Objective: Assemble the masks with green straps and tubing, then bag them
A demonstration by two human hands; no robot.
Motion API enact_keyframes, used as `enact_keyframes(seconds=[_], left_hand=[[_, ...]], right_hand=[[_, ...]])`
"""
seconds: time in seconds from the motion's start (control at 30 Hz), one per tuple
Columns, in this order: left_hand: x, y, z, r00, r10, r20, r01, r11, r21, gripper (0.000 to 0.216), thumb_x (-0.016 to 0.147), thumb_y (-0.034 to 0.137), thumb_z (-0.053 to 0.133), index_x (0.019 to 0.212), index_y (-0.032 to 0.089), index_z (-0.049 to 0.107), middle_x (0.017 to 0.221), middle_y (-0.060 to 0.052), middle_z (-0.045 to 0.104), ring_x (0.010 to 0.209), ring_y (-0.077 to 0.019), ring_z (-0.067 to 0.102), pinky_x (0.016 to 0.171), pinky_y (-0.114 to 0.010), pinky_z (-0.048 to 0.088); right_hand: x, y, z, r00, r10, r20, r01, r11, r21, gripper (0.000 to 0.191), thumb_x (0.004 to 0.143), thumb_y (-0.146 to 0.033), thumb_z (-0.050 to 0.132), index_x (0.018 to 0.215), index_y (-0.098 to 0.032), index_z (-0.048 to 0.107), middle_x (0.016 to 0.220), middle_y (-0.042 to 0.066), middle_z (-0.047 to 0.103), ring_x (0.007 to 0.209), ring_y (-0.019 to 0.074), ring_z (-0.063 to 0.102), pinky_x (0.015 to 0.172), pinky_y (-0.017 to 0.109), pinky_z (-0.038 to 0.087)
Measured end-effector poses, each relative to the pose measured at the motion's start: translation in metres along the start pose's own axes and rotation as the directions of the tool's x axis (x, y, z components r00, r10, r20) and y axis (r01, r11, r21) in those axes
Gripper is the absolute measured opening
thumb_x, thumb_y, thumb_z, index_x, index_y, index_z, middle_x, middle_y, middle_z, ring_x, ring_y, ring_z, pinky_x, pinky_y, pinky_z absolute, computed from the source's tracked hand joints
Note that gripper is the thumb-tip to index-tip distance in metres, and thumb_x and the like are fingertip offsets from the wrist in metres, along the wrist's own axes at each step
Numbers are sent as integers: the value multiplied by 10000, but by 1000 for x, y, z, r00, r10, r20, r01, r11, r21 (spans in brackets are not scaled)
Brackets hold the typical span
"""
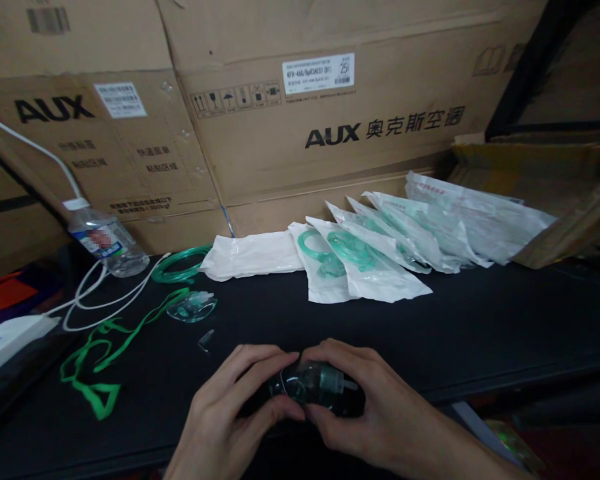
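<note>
Left hand (235,400) and right hand (365,393) both grip the clear piece (320,383), fingers over, thumbs under, at the table's (270,320) near edge. Mask (193,307) and tubing (167,274) sit farther left; bags (380,280) behind.

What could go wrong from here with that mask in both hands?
The clear mask, held by the left hand and right hand near the front edge of the black table, might slip off it. The small clear plastic piece lies loose by the left hand and could be knocked away. The green strap, lying loose near the white cable, might tangle with it.
</note>
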State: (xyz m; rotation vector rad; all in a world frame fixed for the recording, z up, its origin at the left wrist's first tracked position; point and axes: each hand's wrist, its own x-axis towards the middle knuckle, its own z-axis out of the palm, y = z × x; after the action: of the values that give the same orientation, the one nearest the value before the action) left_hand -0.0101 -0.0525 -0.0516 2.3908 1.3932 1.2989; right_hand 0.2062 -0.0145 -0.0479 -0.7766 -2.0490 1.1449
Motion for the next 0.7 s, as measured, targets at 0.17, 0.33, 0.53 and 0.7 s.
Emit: enact_keyframes(seconds=[0.17, 0.33, 0.53, 0.7], left_hand=[[-4, -4, -1, 1000, 15, 28, -15, 1000, 1, 329, 891, 436, 717, 1175, 273, 744, 999, -65, 791, 855, -216, 766, 763, -264, 638], [-7, -6, -2, 998, -16, 55, 19, 999, -45, 329, 872, 362, 753, 1191, 285, 742, 1009, -57, 793, 844, -211, 765, 746, -262, 640], [-5, -6, -4, 993, -67, 99, 82, 985, -154, 352, 846, 325, 788, 1193, 344, 735, 1014, 5, 792, 865, -169, 769, 765, -192, 624], [-6, -6, -6, 991, -103, 90, 118, 976, -182, 368, 842, 347, 790, 1204, 373, 733, 1041, 13, 794, 890, -178, 770, 782, -207, 629]], right_hand=[[0, -5, -2, 1000, 27, 10, -27, 999, 30, 328, 791, -124, 693, 1098, -241, 700, 999, -25, 733, 871, 135, 664, 840, 233, 501], [-1, -6, -3, 999, 35, 4, -35, 999, 19, 277, 807, -160, 709, 1070, -245, 694, 1018, -27, 737, 914, 141, 667, 878, 244, 492], [0, -5, -5, 999, -5, 54, 4, 1000, 23, 292, 844, -173, 707, 1127, -238, 684, 1056, 0, 723, 935, 150, 664, 872, 253, 509], [-1, -5, -9, 995, -40, 97, 41, 999, -8, 350, 895, -221, 718, 1236, -258, 647, 1173, 6, 703, 1088, 157, 640, 1002, 279, 466]])
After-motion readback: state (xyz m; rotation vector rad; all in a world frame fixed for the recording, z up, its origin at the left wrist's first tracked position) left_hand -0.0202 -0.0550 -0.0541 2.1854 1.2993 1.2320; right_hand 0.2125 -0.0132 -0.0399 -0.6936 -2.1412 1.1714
